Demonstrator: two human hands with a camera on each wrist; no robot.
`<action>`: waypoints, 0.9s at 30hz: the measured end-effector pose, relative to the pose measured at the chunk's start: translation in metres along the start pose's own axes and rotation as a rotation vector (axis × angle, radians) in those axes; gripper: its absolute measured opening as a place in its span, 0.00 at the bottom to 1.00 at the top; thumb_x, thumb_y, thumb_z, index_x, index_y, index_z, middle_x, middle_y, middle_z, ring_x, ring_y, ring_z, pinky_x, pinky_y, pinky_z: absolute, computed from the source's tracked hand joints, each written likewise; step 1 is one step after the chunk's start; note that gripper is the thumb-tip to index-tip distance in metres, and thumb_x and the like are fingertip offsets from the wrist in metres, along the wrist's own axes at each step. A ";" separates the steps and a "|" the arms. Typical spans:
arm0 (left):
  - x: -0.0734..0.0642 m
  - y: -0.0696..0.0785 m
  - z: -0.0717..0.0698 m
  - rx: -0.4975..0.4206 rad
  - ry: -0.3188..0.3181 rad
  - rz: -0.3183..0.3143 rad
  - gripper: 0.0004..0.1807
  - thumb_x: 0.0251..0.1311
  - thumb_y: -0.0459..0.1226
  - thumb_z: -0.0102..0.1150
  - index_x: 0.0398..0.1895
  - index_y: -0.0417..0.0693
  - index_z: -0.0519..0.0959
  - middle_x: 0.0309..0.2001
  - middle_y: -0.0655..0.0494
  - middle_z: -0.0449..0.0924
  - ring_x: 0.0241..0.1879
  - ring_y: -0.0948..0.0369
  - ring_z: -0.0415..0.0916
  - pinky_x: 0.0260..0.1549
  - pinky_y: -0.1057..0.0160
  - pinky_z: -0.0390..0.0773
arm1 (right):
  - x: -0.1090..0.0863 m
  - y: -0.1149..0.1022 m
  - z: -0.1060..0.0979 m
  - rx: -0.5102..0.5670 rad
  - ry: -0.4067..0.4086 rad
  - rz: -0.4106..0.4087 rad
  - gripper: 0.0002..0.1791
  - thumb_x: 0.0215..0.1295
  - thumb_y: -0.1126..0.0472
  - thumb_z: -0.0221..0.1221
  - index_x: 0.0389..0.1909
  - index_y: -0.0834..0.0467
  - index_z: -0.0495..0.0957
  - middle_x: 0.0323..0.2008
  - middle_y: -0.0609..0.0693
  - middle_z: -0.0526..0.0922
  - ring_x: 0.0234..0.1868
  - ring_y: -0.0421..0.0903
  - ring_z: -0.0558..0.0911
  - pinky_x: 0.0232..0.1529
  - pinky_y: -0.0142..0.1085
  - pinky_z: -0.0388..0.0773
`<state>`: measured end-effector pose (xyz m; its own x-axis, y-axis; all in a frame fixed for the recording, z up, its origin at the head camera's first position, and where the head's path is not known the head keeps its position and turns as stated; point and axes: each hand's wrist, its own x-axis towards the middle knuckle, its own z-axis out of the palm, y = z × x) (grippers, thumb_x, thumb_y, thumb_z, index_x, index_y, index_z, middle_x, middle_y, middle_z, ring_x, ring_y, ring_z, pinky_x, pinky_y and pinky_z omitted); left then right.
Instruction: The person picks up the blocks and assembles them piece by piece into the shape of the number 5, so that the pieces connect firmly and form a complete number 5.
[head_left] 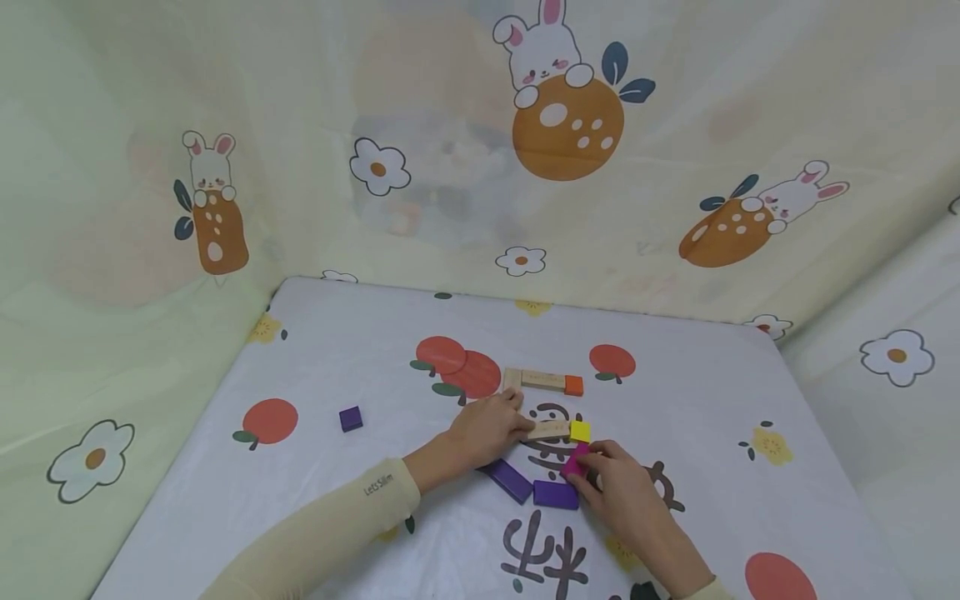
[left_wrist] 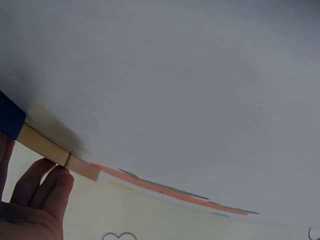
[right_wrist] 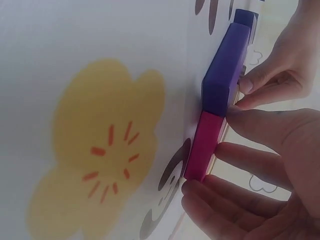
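In the head view, my right hand (head_left: 626, 483) pinches a magenta block (head_left: 575, 458) between thumb and fingers. One end of that block meets a purple block (right_wrist: 226, 70) in the right wrist view; the other is near a yellow cube (head_left: 580, 431). My left hand (head_left: 483, 432) reaches over the left side of the block outline. In the left wrist view its fingertips (left_wrist: 62, 172) touch a plain wooden block (left_wrist: 42, 144), between a dark blue-looking block (left_wrist: 11, 117) and a paler wooden block (left_wrist: 82, 167). I cannot tell whether the left hand grips it.
A wooden block (head_left: 549, 430) lies beside the yellow cube. Farther back, another wooden block (head_left: 543, 380) runs to an orange cube (head_left: 573, 385). A slanted purple block (head_left: 508, 482) is at the near left. One dark purple cube (head_left: 351, 418) sits apart on the printed tablecloth (head_left: 315, 508).
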<state>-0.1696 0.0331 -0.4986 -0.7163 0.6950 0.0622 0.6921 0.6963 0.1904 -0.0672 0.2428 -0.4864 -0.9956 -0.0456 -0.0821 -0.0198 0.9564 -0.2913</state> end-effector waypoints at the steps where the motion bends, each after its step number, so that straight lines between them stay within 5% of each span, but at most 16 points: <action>1: 0.000 0.000 0.000 -0.001 0.000 0.000 0.13 0.72 0.46 0.65 0.55 0.65 0.90 0.58 0.56 0.87 0.51 0.63 0.80 0.43 0.68 0.87 | 0.000 0.000 0.000 0.002 0.001 -0.004 0.18 0.64 0.53 0.74 0.49 0.60 0.90 0.54 0.57 0.85 0.48 0.51 0.87 0.55 0.53 0.88; 14: 0.000 -0.001 0.001 -0.008 0.002 0.010 0.13 0.72 0.45 0.66 0.56 0.65 0.90 0.65 0.52 0.85 0.61 0.59 0.81 0.51 0.64 0.89 | 0.000 0.005 0.000 -0.004 -0.011 -0.025 0.18 0.64 0.52 0.74 0.49 0.59 0.90 0.55 0.57 0.84 0.49 0.50 0.86 0.54 0.52 0.89; 27: 0.000 -0.001 0.002 -0.015 0.019 0.015 0.13 0.72 0.45 0.65 0.55 0.64 0.90 0.63 0.52 0.86 0.60 0.59 0.82 0.49 0.64 0.89 | 0.001 0.010 -0.001 -0.027 -0.018 -0.065 0.16 0.64 0.54 0.75 0.47 0.58 0.90 0.56 0.58 0.84 0.51 0.52 0.87 0.53 0.51 0.89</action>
<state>-0.1699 0.0322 -0.5003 -0.7076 0.7016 0.0839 0.7014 0.6829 0.2041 -0.0687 0.2527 -0.4886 -0.9903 -0.1127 -0.0815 -0.0868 0.9588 -0.2705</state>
